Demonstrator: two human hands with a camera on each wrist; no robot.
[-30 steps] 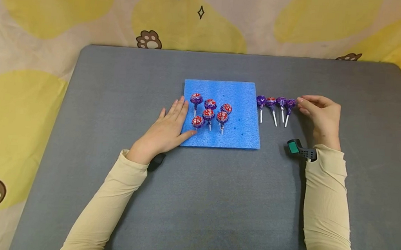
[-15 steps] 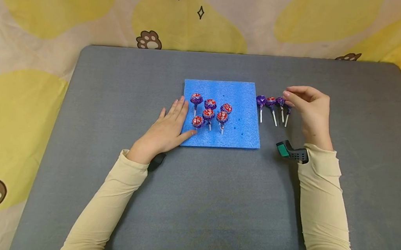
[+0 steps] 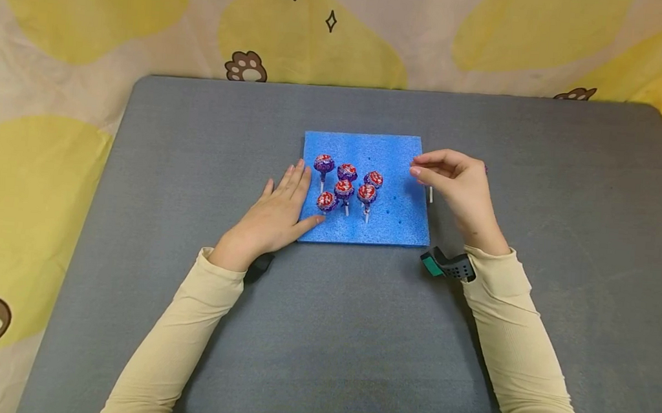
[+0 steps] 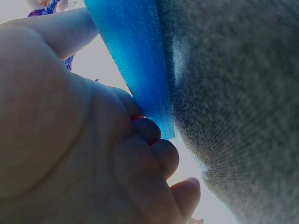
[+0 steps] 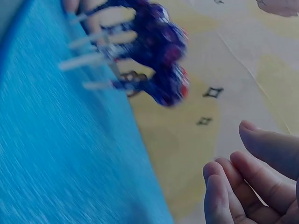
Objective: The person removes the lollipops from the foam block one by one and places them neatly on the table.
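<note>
A blue foam board (image 3: 376,229) lies on the table with several purple-and-red wrapped lollipops (image 3: 367,193) stuck upright in it by their sticks. Against its left edge rests my left hand (image 3: 274,218), fingers extended and thumb over the front left corner. My right hand (image 3: 457,187) hovers at the board's right edge, thumb and fingers slightly bent. The right wrist view shows a gap between thumb and fingers with nothing in it. Beneath that hand are the loose lollipops, mostly hidden in the head view; one white stick (image 3: 430,195) shows. Upright lollipops (image 5: 161,51) appear blurred in the right wrist view.
Small holes (image 3: 394,197) dot the right part of the board. The grey table (image 3: 321,335) extends around it to a rounded back edge, with a patterned yellow cloth (image 3: 315,37) behind. A dark wrist strap with a green block (image 3: 434,266) hangs by my right wrist.
My right hand has moved left from the far end of the loose lollipops, passing over them to the board's right edge. My left hand and the upright lollipops have stayed put.
</note>
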